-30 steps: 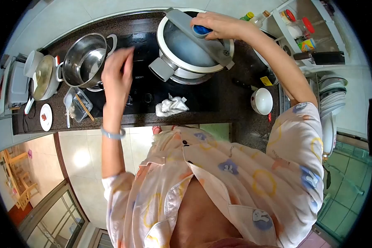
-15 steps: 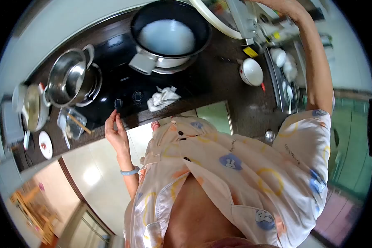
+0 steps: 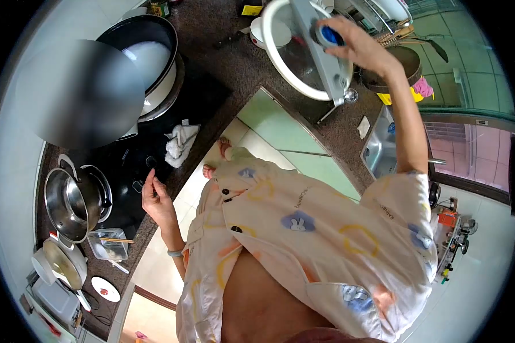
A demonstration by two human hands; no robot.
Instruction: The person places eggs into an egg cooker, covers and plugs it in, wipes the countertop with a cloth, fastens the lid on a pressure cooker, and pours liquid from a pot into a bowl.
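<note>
currently right hand grips the blue knob of the white-rimmed glass lid, out over the counter near the sink; can't tell if it touches down. left hand loose and unclenched, index extended, by front edge of cooktop. uncovered pot with cloudy liquid on cooktop, partly behind grey blur.

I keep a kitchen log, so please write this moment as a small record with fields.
right hand: grips the blue knob of the lid
lid: away from the large pot; contact with the counter unclear
left hand: near the hob, nothing visible in it
large pot: uncovered, whitish liquid inside
white cloth: near the hob's front edge
</note>
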